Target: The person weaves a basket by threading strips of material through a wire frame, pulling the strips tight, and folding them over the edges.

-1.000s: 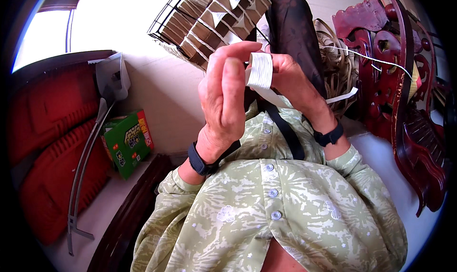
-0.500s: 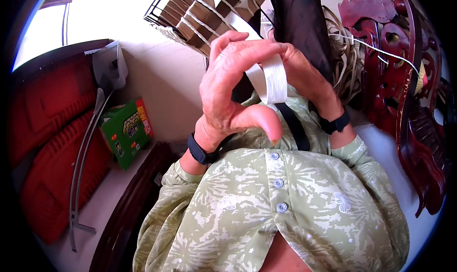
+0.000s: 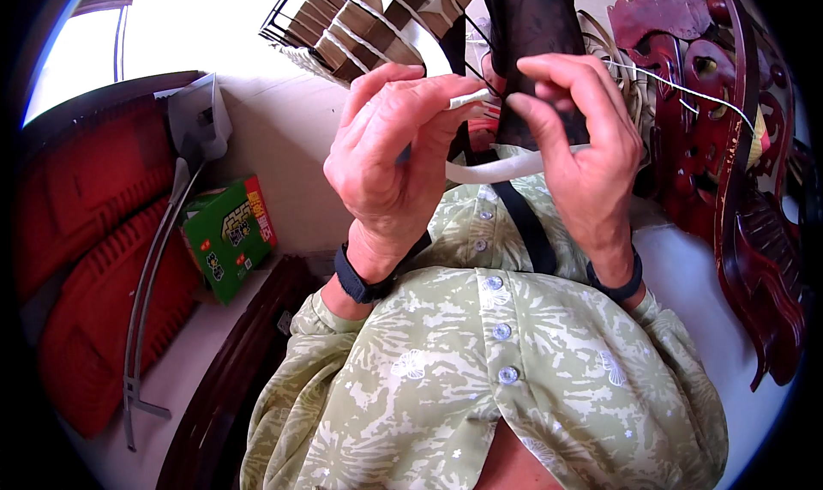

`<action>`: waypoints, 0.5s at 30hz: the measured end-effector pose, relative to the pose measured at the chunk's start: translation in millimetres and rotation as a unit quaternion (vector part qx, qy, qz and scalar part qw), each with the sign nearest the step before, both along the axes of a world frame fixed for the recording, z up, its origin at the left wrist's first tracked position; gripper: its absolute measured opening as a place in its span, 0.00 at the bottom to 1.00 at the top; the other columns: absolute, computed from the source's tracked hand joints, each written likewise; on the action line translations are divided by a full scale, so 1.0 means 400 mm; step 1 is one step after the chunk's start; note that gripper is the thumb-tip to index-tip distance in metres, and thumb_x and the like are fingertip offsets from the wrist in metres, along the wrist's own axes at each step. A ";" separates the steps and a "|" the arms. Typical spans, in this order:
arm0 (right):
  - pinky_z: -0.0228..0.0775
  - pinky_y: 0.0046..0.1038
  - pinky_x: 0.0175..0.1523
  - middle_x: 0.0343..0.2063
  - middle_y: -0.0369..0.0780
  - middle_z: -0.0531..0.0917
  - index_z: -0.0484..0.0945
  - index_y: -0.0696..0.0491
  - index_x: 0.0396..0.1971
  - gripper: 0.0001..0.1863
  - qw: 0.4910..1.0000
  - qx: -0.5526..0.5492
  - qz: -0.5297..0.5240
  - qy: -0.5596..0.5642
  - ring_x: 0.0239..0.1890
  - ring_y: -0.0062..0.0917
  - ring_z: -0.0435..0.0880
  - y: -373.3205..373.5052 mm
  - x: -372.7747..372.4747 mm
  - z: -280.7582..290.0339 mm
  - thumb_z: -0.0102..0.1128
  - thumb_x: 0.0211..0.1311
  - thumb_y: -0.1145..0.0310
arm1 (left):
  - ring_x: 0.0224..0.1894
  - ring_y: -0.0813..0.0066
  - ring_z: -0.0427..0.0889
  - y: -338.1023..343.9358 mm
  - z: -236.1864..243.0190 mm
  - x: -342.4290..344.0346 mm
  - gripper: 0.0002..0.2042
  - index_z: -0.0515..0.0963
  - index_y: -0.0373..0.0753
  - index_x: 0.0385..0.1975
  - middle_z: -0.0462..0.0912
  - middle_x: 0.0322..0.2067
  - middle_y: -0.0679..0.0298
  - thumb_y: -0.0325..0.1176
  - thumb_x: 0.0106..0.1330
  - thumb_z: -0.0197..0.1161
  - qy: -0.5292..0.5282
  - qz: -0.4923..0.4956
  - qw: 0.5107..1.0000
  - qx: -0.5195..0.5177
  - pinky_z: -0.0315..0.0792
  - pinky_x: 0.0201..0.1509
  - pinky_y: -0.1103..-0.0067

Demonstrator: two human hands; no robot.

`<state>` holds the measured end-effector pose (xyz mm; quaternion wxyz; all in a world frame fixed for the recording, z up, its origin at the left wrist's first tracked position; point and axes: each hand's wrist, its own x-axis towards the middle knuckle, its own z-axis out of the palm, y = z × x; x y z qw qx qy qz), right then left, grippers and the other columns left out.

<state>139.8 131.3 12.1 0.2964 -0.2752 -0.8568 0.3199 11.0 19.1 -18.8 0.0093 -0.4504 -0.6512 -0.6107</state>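
Observation:
My left hand (image 3: 381,151) is closed with fingers and thumb pinched on a white flat strip (image 3: 489,170), which hangs in a curve below my fingers and runs behind my right hand (image 3: 583,168). That hand is open, its thumb and index finger apart and bent toward the pinch; whether its palm touches the strip I cannot tell. Just beyond my hands is a basket-like piece (image 3: 351,18) of black wire, brown panels and white cord, with a white strip leading from it down toward my left hand.
My dark-clad leg (image 3: 536,23) is behind my hands. Carved red-wood furniture (image 3: 729,233) stands right, with tan strips (image 3: 639,108) and a white cord beside it. Left are red moulded plastic pieces (image 3: 94,318), a bent metal bar (image 3: 153,276) and a green box (image 3: 225,250).
My hands have moved apart, the left leftward, the right rightward and into fuller view. My left fingers have closed in a pinch, and the strip's upright loop now sags below them.

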 end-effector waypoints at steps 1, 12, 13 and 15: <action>0.74 0.26 0.34 0.34 0.38 0.81 0.82 0.54 0.43 0.18 0.999 -0.030 0.018 0.018 0.28 0.24 0.79 -0.013 0.001 0.008 0.72 0.51 0.80 | 0.35 0.68 0.83 0.001 0.005 0.003 0.08 0.85 0.37 0.34 0.88 0.33 0.64 0.20 0.55 0.72 -0.004 0.001 1.000 -0.003 0.77 0.44 0.71; 0.75 0.22 0.45 0.39 0.37 0.83 0.84 0.53 0.36 0.07 0.957 -0.203 0.174 0.111 0.40 0.23 0.84 0.012 -0.039 -0.082 0.63 0.61 0.82 | 0.30 0.72 0.78 -0.016 0.020 0.035 0.14 0.86 0.39 0.36 0.81 0.32 0.64 0.21 0.48 0.78 0.064 0.016 0.998 0.013 0.72 0.30 0.79; 0.75 0.21 0.41 0.37 0.35 0.82 0.84 0.53 0.36 0.06 0.957 -0.183 0.200 0.105 0.37 0.20 0.83 0.030 -0.043 -0.085 0.63 0.63 0.80 | 0.30 0.72 0.79 -0.020 0.023 0.035 0.14 0.85 0.39 0.36 0.81 0.32 0.64 0.21 0.48 0.78 0.060 0.011 0.998 0.005 0.72 0.29 0.79; 0.73 0.19 0.35 0.35 0.33 0.82 0.84 0.53 0.37 0.05 0.941 -0.239 0.237 0.037 0.33 0.16 0.82 0.057 -0.038 -0.080 0.64 0.63 0.79 | 0.29 0.72 0.79 -0.025 0.027 0.033 0.14 0.85 0.38 0.36 0.81 0.31 0.63 0.20 0.49 0.77 0.051 0.000 0.999 -0.013 0.73 0.27 0.79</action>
